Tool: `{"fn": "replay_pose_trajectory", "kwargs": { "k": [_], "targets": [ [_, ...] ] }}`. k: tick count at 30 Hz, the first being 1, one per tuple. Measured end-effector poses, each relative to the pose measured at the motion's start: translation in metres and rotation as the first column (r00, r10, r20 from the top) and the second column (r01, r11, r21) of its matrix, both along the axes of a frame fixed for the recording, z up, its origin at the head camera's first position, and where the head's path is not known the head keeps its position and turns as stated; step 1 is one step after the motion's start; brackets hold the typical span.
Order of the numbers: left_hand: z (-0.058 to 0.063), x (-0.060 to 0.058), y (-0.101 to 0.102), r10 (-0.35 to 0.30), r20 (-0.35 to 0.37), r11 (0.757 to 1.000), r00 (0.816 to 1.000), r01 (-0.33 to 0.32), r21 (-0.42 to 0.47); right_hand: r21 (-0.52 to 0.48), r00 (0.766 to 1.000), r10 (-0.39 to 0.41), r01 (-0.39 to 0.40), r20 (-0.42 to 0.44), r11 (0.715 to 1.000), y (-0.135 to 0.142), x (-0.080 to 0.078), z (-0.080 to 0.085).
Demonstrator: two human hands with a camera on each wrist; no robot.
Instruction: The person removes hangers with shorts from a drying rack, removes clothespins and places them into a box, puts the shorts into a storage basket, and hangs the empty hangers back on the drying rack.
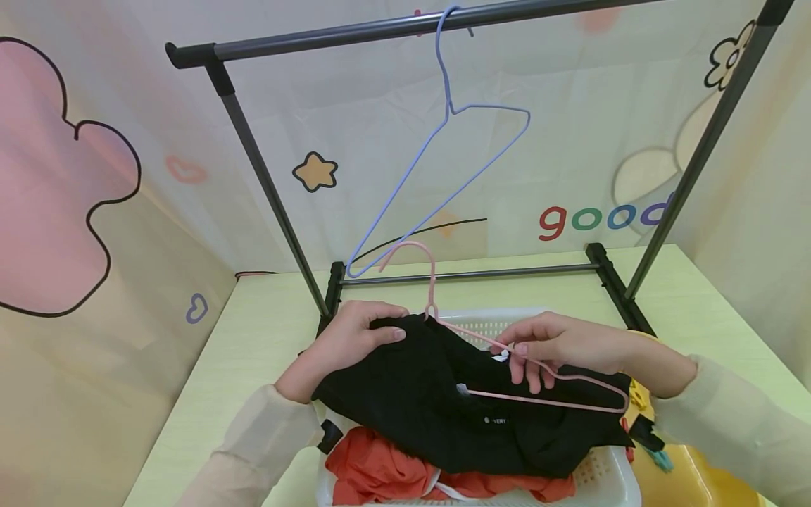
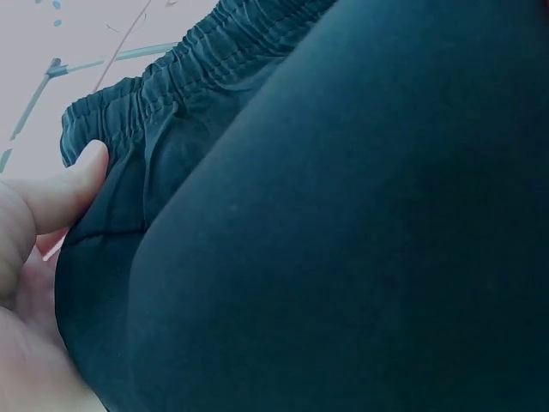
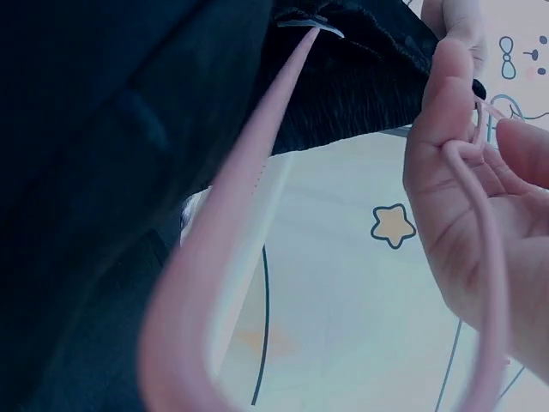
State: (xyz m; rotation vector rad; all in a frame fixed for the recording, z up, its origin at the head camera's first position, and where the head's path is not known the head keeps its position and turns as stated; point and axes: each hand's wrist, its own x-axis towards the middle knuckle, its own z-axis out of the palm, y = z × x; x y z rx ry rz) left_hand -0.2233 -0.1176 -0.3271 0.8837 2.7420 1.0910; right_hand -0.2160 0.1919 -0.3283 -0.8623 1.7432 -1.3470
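Observation:
Black shorts (image 1: 405, 401) with a gathered elastic waistband (image 2: 163, 90) spread above the basket. One end of a pink hanger (image 1: 433, 282) is inside the waist, while its right end sticks out over the cloth. My left hand (image 1: 357, 334) grips the shorts at the left of the waist, thumb on the near side and fingers behind. The hanger's upper right arm is pinched between thumb and fingers of my right hand (image 1: 564, 341). In the right wrist view the hanger's bare end loops close to the camera, beside a pale label (image 3: 313, 26) on the shorts.
Below is a white laundry basket (image 1: 624, 486) holding orange-red cloth (image 1: 374, 465). A dark rack rail (image 1: 336, 35) crosses overhead, with a blue hanger (image 1: 395, 190) hooked on it. To the right stands a yellow container (image 1: 709, 486) with small coloured pegs.

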Motion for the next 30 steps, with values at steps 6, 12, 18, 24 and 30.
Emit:
{"fn": "replay_pose_trajectory", "kwargs": {
  "k": [6, 12, 18, 24, 30],
  "targets": [
    [-0.004, -0.002, 0.003, -0.021, 0.05, 0.999, 0.999, 0.023, -0.025, 0.007, 1.0, -0.004, 0.004, -0.001, 1.0, 0.002, 0.001, -0.001],
    [-0.006, -0.004, 0.004, -0.045, 0.062, 0.999, 0.997, 0.046, -0.024, 0.023, 1.0, -0.007, 0.008, -0.024, 1.0, 0.01, 0.002, 0.0],
    [-0.009, -0.006, 0.003, -0.064, 0.095, 0.998, 0.993, 0.064, 0.003, 0.002, 0.996, -0.011, 0.011, -0.087, 1.0, 0.023, 0.001, -0.001],
    [-0.013, -0.007, 0.0, -0.071, 0.105, 0.997, 0.992, 0.069, 0.022, -0.01, 0.994, -0.044, 0.043, -0.097, 0.999, 0.034, 0.002, 0.001],
    [-0.015, -0.008, -0.001, -0.058, 0.129, 0.998, 0.99, 0.053, 0.042, 0.024, 0.988, -0.09, 0.094, -0.123, 0.995, 0.045, 0.003, 0.005]
  ]
}}
